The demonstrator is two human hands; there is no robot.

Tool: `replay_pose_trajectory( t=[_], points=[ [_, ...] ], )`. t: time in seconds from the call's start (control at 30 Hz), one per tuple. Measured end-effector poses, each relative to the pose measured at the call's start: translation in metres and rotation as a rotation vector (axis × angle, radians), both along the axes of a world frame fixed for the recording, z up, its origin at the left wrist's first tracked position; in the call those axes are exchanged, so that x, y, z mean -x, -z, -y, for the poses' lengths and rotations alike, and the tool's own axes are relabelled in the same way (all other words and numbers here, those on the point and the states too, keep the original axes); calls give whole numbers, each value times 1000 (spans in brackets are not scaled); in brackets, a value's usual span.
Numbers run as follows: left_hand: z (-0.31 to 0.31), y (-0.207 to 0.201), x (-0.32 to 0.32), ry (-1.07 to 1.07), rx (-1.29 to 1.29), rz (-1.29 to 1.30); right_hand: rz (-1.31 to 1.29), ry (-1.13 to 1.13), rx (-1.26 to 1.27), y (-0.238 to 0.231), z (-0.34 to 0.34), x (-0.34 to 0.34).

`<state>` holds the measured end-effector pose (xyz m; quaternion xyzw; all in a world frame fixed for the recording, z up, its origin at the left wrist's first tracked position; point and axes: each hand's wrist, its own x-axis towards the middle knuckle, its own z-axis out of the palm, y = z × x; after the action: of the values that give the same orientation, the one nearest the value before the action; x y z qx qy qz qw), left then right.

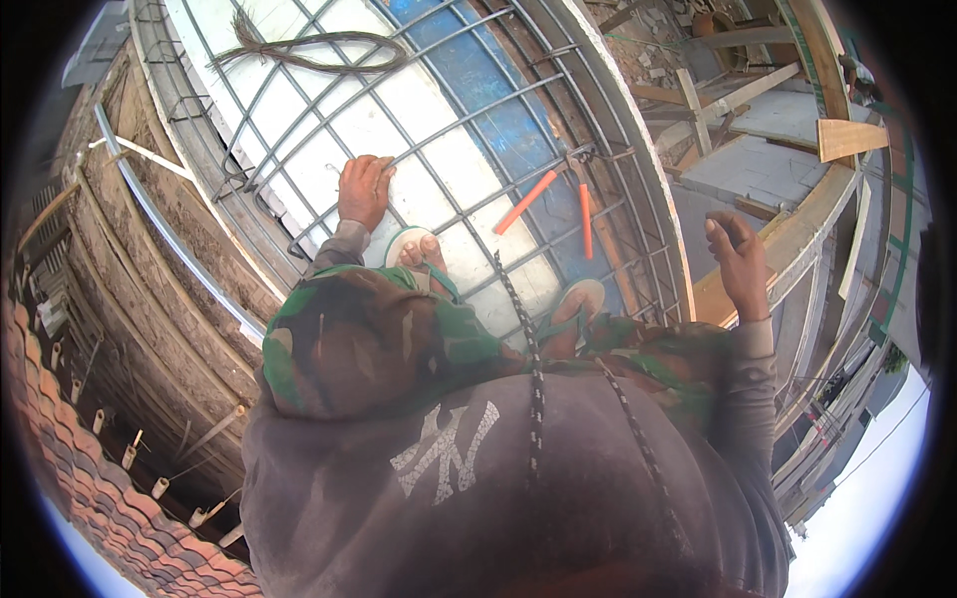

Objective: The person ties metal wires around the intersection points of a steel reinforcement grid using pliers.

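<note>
My left hand (366, 191) is closed at a crossing of the steel bar mesh (461, 120). Its fingers are bent together against a bar, and what they pinch, if anything, is hidden. A short thin wire shows just left of it. Off to the right, my right hand (739, 261) is raised beside the mesh, its fingers loosely curved and apart with nothing visible in them. Between the hands, pincers with orange handles (525, 202) lie on the mesh, jaws pointing away from me. A looped bundle of thin tie wire (269, 48) rests on the bars at the far left.
White and blue panels (439, 204) lie under the mesh, where my sandaled feet stand. A curved form edge (638, 120) borders the right side. Beyond are timber boards (837, 189) and grey blocks (773, 164). Roof tiles (110, 503) lie lower left.
</note>
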<state>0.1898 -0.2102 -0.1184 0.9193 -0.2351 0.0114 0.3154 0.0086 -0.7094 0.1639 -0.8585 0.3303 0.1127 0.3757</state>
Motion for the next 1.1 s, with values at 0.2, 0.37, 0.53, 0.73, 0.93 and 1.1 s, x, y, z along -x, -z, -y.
replay_pose_trajectory(
  t=[0.2,0.37,0.53,0.73,0.93,1.1],
  points=[
    [-2,0,-1,14,21,17,-16,-24,13,1,0,1],
    [-2,-1,0,3,18,20,-28,-28,35,3,-2,-2],
    [-2,3,1,15,40,30,-18,-41,35,-3,-4,-3],
    [-1,2,2,24,20,29,-36,-60,30,-6,-1,-1],
    [-5,-1,2,60,-12,64,-32,-71,-4,-7,-3,-1],
    [-6,-8,2,13,-40,80,-11,-94,-3,-6,-2,-2]
  ],
)
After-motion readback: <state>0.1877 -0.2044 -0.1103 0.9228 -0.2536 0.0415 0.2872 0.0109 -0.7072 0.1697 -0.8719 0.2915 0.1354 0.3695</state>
